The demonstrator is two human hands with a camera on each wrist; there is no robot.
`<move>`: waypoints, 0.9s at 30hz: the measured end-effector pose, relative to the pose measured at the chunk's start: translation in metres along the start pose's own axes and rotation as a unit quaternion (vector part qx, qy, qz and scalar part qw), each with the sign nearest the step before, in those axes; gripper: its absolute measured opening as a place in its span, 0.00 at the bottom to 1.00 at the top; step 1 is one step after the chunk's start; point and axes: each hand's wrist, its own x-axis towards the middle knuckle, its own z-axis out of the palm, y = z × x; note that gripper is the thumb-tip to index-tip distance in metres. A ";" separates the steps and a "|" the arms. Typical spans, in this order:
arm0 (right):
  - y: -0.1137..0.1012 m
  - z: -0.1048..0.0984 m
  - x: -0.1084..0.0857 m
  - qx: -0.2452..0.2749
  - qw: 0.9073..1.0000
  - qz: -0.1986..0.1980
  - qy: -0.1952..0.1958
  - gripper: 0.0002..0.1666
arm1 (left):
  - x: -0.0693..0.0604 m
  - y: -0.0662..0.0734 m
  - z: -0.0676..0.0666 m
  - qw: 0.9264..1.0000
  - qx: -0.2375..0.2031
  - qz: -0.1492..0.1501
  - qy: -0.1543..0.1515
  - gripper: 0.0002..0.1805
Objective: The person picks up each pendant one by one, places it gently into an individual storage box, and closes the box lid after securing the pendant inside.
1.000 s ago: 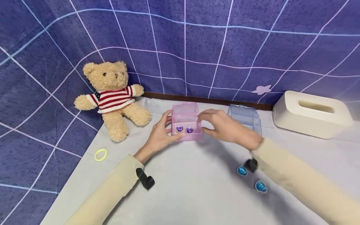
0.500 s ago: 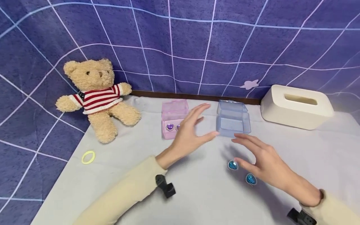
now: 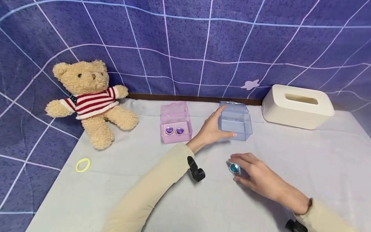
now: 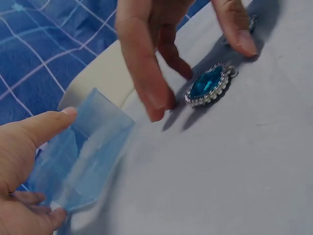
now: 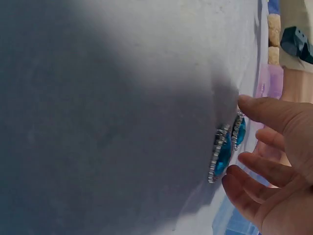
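Blue box [image 3: 242, 124], head view: hinged lid raised, leaving the lower part within reach; no gem shows inside it.
Left hand [image 3: 210, 130], head view: spread at the blue box's left side — thumb along the front wall, index finger up by the lid — apparently to steady it. How firmly it presses, I cannot tell.
Right hand [image 3: 261, 175], head view: thumb and fingers parted around a teal gem pendant [image 3: 234, 168], which lies on the table [image 3: 179, 206] in front of the blue box.
Pink box [image 3: 174, 138], head view: lid also up; two purple gems [image 3: 179, 131] lie side by side in its lower part, kept together by the walls.
Plush bear [image 3: 87, 103], head view: sits at the left, away from both hands, with a yellow band [image 3: 83, 165] in front of it; an ivory tissue box [image 3: 295, 109] stands at the far right.
Blue box, left wrist view: the left hand straddles one side of it, digits well apart.
Teal gem pendant, left wrist view: gem face up, beaded rim, small loop at one end; the right hand's digits straddle it without a pinch.
Second teal pendant [image 5: 221, 155], right wrist view: lies beside the first, right hand's fingertips close; contact is hard to judge.
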 end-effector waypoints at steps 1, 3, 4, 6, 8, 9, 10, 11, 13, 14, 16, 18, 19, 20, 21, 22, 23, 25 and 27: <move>0.000 0.000 0.000 0.000 1.000 0.000 0.000 0.29 | 0.002 -0.001 0.002 1.000 -0.003 -0.003 0.000 0.59; 0.001 0.000 0.000 -0.002 1.000 -0.001 0.001 0.28 | 0.004 -0.004 0.004 1.000 -0.010 -0.005 0.001 0.59; 0.001 0.000 0.000 -0.002 1.000 -0.002 0.002 0.27 | 0.005 -0.005 0.005 1.000 -0.013 -0.006 0.001 0.59; 0.002 0.001 0.000 -0.002 1.000 -0.007 0.005 0.25 | 0.005 -0.007 0.007 1.000 -0.013 -0.009 0.004 0.59; 0.003 0.001 -0.001 0.000 1.000 -0.016 0.007 0.22 | 0.004 -0.009 0.007 1.000 -0.005 -0.008 0.010 0.58; 0.004 0.001 -0.001 0.003 1.000 -0.022 0.009 0.21 | 0.003 -0.009 0.007 1.000 0.002 -0.007 0.015 0.57; 0.005 0.002 -0.001 0.004 1.000 -0.026 0.011 0.20 | 0.003 -0.010 0.007 1.000 0.010 -0.005 0.020 0.56; 0.005 0.002 -0.001 0.005 0.999 -0.030 0.013 0.19 | 0.003 -0.011 0.007 1.000 0.016 -0.002 0.025 0.55; 0.006 0.003 -0.001 0.010 0.999 -0.036 0.016 0.18 | 0.002 -0.013 0.007 0.999 0.033 0.003 0.036 0.53; 0.006 0.004 0.000 0.012 0.999 -0.038 0.016 0.18 | 0.001 -0.014 0.006 0.998 0.042 0.005 0.041 0.52; 0.007 0.005 0.000 0.011 0.999 -0.040 0.016 0.17 | 0.001 -0.016 0.006 0.997 0.055 0.012 0.047 0.51; 0.007 0.005 0.000 0.004 0.999 -0.041 0.018 0.17 | 0.002 -0.016 0.006 0.997 0.062 0.019 0.049 0.50; 0.007 0.005 -0.001 -0.001 0.999 -0.040 0.021 0.17 | 0.003 -0.016 0.006 0.996 0.066 0.021 0.049 0.50; 0.007 0.004 -0.001 -0.006 0.999 -0.040 0.024 0.17 | 0.003 -0.016 0.007 0.996 0.070 0.023 0.048 0.50; 0.007 0.003 -0.001 -0.011 0.999 -0.038 0.028 0.17 | 0.003 -0.016 0.007 0.996 0.074 0.024 0.048 0.50; 0.007 0.003 -0.002 -0.015 0.999 -0.038 0.032 0.18 | 0.004 -0.016 0.008 0.996 0.073 0.025 0.048 0.49; 0.006 0.002 -0.002 -0.018 0.999 -0.037 0.036 0.18 | 0.004 -0.016 0.008 0.996 0.075 0.025 0.048 0.50; 0.006 -0.001 -0.003 -0.020 0.998 -0.036 0.040 0.19 | 0.003 -0.015 0.009 0.995 0.079 0.026 0.051 0.50; 0.006 -0.003 -0.003 -0.023 0.998 -0.037 0.042 0.20 | 0.003 -0.015 0.009 0.995 0.080 0.030 0.054 0.49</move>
